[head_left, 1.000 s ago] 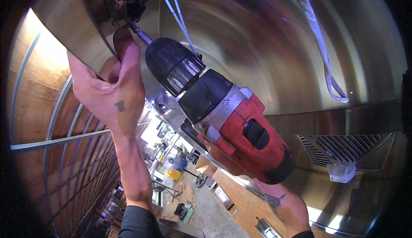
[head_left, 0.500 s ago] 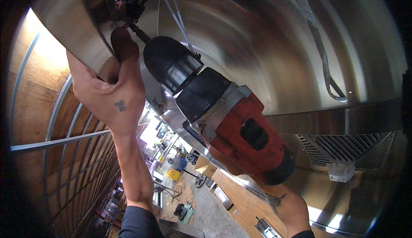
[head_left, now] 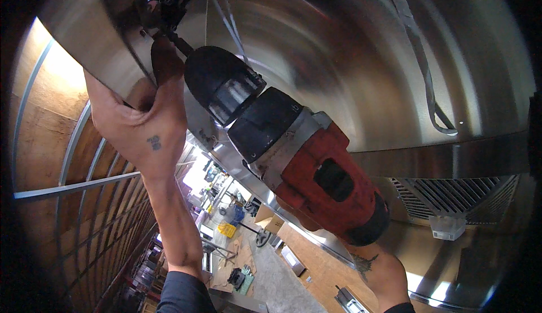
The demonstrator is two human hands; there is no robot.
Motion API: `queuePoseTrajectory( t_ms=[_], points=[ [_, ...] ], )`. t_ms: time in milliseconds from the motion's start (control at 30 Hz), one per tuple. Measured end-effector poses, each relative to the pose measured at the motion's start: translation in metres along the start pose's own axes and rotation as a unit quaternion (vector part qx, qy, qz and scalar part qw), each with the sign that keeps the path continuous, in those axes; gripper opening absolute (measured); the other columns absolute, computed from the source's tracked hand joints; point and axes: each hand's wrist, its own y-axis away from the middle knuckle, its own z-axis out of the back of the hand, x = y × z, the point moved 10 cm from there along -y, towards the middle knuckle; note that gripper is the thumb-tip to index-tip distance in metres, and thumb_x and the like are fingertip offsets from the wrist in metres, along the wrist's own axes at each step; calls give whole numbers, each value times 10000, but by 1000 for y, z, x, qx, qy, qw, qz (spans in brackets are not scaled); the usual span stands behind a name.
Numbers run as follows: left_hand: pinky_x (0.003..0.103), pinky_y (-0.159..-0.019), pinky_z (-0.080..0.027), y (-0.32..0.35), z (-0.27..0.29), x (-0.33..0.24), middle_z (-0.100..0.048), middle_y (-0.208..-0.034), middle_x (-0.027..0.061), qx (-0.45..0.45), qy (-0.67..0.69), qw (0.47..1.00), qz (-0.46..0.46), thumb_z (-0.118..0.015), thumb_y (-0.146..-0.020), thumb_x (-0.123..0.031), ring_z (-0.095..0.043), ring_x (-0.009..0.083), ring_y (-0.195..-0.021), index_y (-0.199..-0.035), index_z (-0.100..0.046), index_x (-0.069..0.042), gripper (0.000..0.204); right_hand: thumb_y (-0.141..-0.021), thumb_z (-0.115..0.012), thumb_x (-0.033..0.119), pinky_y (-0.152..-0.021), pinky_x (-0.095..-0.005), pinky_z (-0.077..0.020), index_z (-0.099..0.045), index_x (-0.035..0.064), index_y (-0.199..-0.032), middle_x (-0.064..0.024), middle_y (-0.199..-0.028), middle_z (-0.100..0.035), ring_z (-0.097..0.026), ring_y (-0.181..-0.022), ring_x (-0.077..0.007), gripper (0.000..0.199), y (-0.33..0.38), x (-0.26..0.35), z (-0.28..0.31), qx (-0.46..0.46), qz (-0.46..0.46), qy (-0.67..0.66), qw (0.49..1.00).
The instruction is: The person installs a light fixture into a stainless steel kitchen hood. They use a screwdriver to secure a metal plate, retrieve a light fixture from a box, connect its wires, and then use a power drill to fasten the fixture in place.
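My right hand [head_left: 381, 270] is wrapped round the grip of a red and black cordless drill [head_left: 302, 163], mostly hidden behind its body. The drill points up and left, and its black chuck [head_left: 223, 84] carries a dark bit [head_left: 182, 45]. That tip reaches a dark fitting [head_left: 164, 8] at the upper left, where shadow hides the contact. My left hand [head_left: 141, 129] clasps the edge of a shiny curved steel panel [head_left: 76, 28]. Its thumb lies on the inner side, close beside the bit; the other fingers are hidden behind the panel.
A large curved steel wall [head_left: 339, 87] surrounds the drill, with a grey cable [head_left: 420, 70] hanging along it. Slatted filters [head_left: 451, 197] and a small clear cup [head_left: 447, 227] sit at lower right. Below are a wooden bench [head_left: 333, 268], a cardboard box [head_left: 269, 221] and a yellow bin [head_left: 227, 230].
The drill's chuck end has shifted slightly left, with the bit still at the dark fitting. My left hand and the panel have also drifted a little left in view; both holds are unchanged.
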Motion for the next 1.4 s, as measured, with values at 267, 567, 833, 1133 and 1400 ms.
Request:
queuePoseTrajectory(
  t_ms=[267,567,833,1133,1400],
  points=[
    [266,-810,-501,-2,-3,-2,-724,-1037,82,-19,61,998,21,-685,-921,16,-661,145,-908,-1120,-649,49,204,-832,-745,89,-839,-274,-534,-626,49,-1167,-20,-1002,-640,-630,-908,-107,358,3,-3,-2,6,-16,-1,1000],
    [278,-788,-523,-13,-3,-8,-727,-974,82,-17,44,999,1,-760,-865,-32,-677,148,-860,-1132,-643,22,296,-839,-732,92,-833,-273,-526,-629,46,-1156,-17,-986,-633,-623,-896,-105,337,2,5,6,0,-19,8,1000],
    [295,-794,-553,1,-2,33,-733,-927,107,46,162,976,135,-810,-746,-54,-700,152,-829,-1066,-656,17,363,-845,-721,96,-827,-273,-520,-632,44,-1147,-14,-971,-627,-616,-884,-103,319,7,-7,1,13,-36,9,999],
    [293,-767,-555,-6,-3,26,-730,-908,97,43,140,982,116,-801,-720,-36,-697,156,-798,-1053,-648,18,370,-852,-709,100,-820,-273,-513,-635,41,-1136,-11,-955,-619,-609,-872,-101,299,5,-1,3,11,-42,10,999],
    [301,-772,-554,-6,0,25,-729,-919,93,44,110,989,93,-791,-707,-29,-695,158,-804,-1073,-649,12,394,-859,-698,103,-814,-272,-506,-638,39,-1126,-8,-940,-613,-602,-861,-99,282,7,-1,3,14,-51,10,999]
  ],
)
